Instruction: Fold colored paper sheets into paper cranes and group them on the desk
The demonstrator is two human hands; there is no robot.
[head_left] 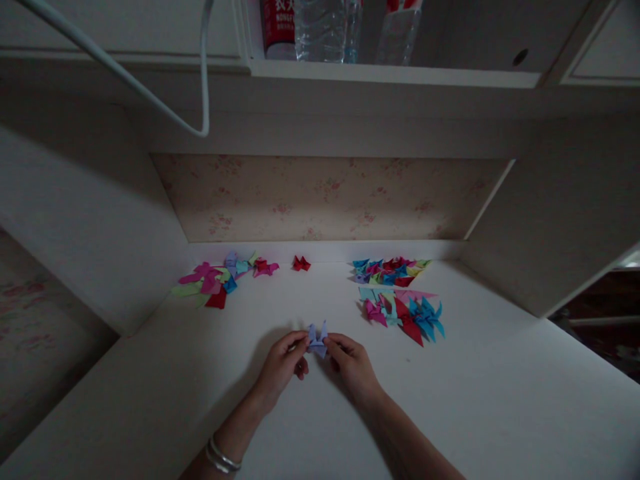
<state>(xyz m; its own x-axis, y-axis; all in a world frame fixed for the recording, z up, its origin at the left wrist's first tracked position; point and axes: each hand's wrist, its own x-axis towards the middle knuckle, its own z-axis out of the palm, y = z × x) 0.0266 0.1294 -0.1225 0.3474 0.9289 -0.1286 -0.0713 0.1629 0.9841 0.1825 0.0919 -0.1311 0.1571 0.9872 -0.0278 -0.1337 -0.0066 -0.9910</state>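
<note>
Head view shows a small lavender folded-paper figure (317,347) at the near middle of the desk (480,380), pinched between thumb and fingertips at one side by the left hand (284,363) and at the other by the right hand (356,367), both nearly closed, the other fingers curled in. Thin paper gripped from two sides could crease or tear if the hands pull unevenly, and a squeeze too hard might crush its pointed, upright tips. A careless sweep to the right could scatter the spiky blue paper figure (427,319) and the red piece (409,327) beside it, since such light paper probably slides easily. The left pile (203,277) is a jumble of flat, angular folds; the right-hand rows (393,271) overlap in sharp, many-coloured points. The desk looks smooth, matt and white; a floral-patterned panel (327,200) stands behind.
</note>
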